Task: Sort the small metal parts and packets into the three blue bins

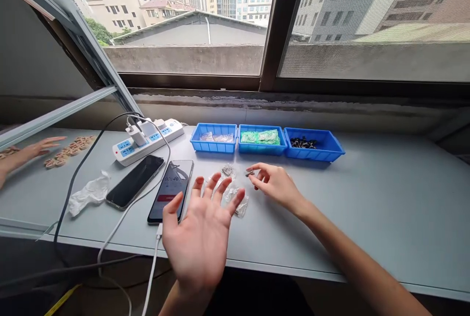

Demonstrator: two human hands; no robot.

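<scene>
My left hand [200,233] is held palm up above the table's front edge, fingers spread and nothing in it. To its right, my right hand [275,184] pinches a small dark metallic piece [249,173] between thumb and fingertips; its exact kind is too small to make out. Small clear plastic bags [240,204] lie on the table, partly hidden behind my left fingers. Behind them stand three blue bins: the left bin [213,146] has clear packets, the middle bin [262,149] green packets [260,137], the right bin [330,147] small black parts [303,143].
Left of my hands lie a charging phone [171,184] showing a timer, a dark phone [135,181], crumpled tissue [89,193] and a power strip [150,140] with trailing cables. Beyond a metal frame [99,52], another person's hand [36,148] is near wooden pieces [69,152].
</scene>
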